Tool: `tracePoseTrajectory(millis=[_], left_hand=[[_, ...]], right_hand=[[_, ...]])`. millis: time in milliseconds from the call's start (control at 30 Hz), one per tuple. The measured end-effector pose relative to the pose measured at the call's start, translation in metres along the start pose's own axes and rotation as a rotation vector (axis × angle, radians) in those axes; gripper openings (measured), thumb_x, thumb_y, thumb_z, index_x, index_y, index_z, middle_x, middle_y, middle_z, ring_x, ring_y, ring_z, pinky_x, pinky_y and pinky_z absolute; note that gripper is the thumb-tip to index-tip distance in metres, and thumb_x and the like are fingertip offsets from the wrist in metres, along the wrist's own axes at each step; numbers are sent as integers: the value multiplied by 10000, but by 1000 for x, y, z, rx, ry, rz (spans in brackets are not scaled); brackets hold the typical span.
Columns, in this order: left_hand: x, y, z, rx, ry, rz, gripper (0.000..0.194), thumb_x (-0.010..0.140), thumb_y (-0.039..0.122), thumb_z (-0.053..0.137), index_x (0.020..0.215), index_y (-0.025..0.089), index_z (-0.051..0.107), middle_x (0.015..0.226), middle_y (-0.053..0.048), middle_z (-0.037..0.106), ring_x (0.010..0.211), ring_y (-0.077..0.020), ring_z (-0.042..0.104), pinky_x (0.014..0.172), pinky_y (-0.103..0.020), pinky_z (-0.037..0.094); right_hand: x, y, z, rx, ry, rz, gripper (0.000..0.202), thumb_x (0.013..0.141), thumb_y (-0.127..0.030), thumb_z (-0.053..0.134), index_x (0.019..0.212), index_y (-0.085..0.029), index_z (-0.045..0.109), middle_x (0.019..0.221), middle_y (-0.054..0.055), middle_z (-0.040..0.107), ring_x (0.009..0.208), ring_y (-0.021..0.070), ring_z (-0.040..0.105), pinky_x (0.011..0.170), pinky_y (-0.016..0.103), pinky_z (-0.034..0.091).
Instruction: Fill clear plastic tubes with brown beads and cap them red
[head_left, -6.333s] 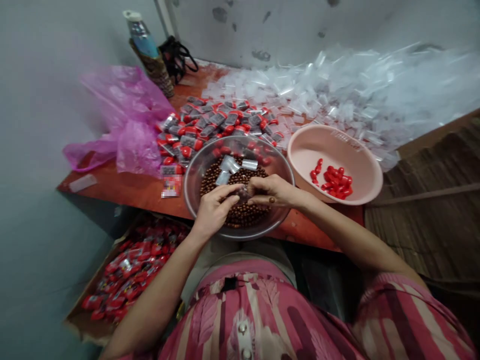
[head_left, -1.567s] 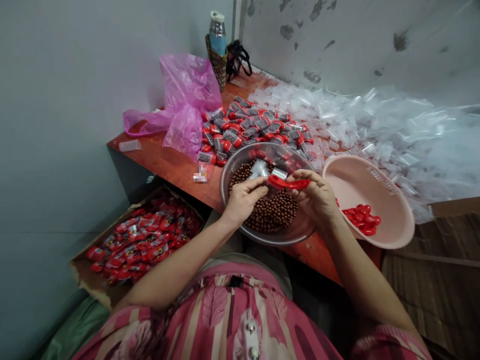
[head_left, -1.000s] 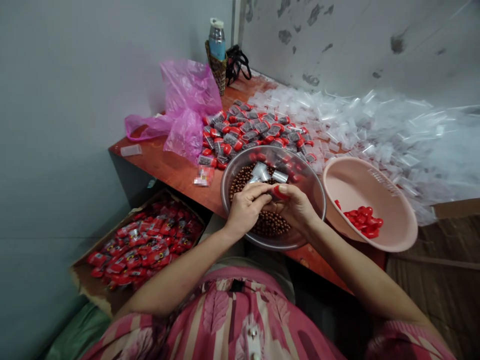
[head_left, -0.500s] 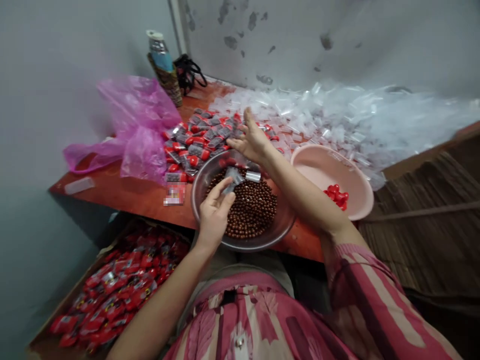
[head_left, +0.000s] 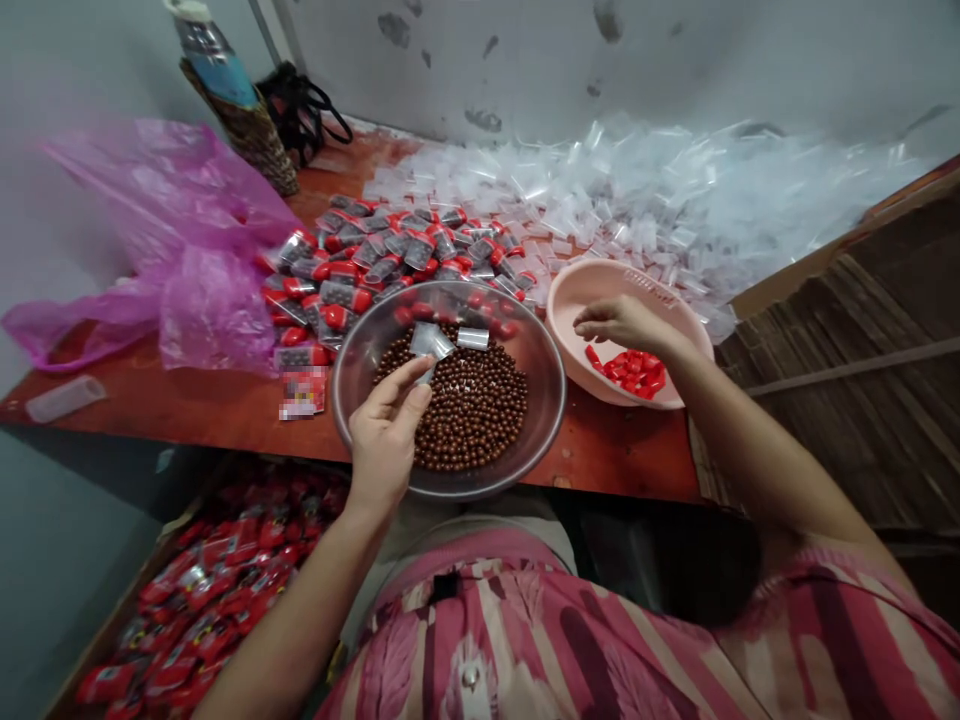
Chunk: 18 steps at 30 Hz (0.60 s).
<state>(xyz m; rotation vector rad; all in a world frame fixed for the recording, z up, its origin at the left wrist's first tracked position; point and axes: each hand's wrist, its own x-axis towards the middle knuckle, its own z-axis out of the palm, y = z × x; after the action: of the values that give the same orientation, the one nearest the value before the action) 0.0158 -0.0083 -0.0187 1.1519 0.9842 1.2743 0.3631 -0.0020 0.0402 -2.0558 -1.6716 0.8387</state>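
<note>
Over the clear bowl (head_left: 360,350) of brown beads (head_left: 472,405) on the table (head_left: 187,405), the left hand (head_left: 384,432) pinches a small clear tube (head_left: 429,343) between thumb and fingertips, its grip closed on the tube's lower end. To the right, the right hand (head_left: 621,322) hovers inside the pink basin (head_left: 592,282), fingers loosely curled just above the red caps (head_left: 634,368); whether its grip has hold of one I cannot tell. Filled capped tubes (head_left: 375,262) lie heaped behind the bowl.
</note>
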Motion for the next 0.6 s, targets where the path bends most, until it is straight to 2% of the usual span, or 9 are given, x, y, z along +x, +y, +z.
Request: tracePoseTrajectory(millis=[67, 167, 233, 333, 433, 533, 600], left_hand=[[0, -1, 1, -21, 23, 8, 274, 815, 298, 720, 1077, 219, 735, 1129, -45, 739, 1095, -199, 664, 1030, -340, 473], [0, -2, 3, -53, 66, 47, 243, 819, 276, 714, 1055, 222, 739, 1113, -38, 742, 1078, -183, 670, 1019, -328, 482], [1, -2, 3, -68, 92, 77, 224, 823, 261, 707, 1042, 226, 741, 1098, -33, 746, 1059, -171, 675, 1012, -320, 487], [1, -3, 2, -59, 104, 100, 212, 826, 251, 700, 1032, 226, 742, 1085, -31, 751, 1036, -161, 681, 998, -311, 497], [1, -3, 2, -39, 104, 102, 216, 830, 261, 693, 1038, 223, 738, 1093, -37, 750, 1037, -166, 682, 992, -320, 503], [0, -3, 1, -30, 99, 107, 221, 833, 273, 686, 1040, 214, 736, 1094, -47, 750, 1041, -181, 683, 993, -344, 505], [0, -3, 1, -32, 91, 108, 225, 841, 279, 677, 1048, 211, 733, 1099, -52, 749, 1042, -186, 683, 988, -348, 508]], right_hand=[[-5, 0, 6, -54, 73, -52, 174, 791, -339, 647, 721, -183, 682, 680, 43, 663, 599, 173, 594, 602, 320, 463], [1, -22, 27, -85, 213, -196, 203, 858, -347, 580, 821, -192, 706, 737, 50, 692, 649, 183, 619, 643, 316, 461], [11, -45, 46, -208, 149, -292, 207, 877, -322, 566, 888, -180, 717, 812, 61, 718, 725, 196, 643, 694, 311, 461], [30, -77, 79, -558, -55, -378, 248, 871, -257, 558, 1044, -147, 697, 1024, 113, 725, 890, 250, 663, 736, 319, 454], [47, -95, 109, -827, -104, -421, 365, 899, -207, 478, 1228, -109, 602, 1174, 180, 670, 1036, 305, 633, 733, 337, 456], [59, -101, 123, -910, -111, -449, 435, 915, -151, 409, 1332, -114, 526, 1213, 197, 645, 1133, 317, 588, 777, 361, 466], [63, -103, 123, -886, -153, -412, 466, 885, -169, 482, 1347, -127, 521, 1239, 204, 630, 1133, 328, 590, 799, 376, 472]])
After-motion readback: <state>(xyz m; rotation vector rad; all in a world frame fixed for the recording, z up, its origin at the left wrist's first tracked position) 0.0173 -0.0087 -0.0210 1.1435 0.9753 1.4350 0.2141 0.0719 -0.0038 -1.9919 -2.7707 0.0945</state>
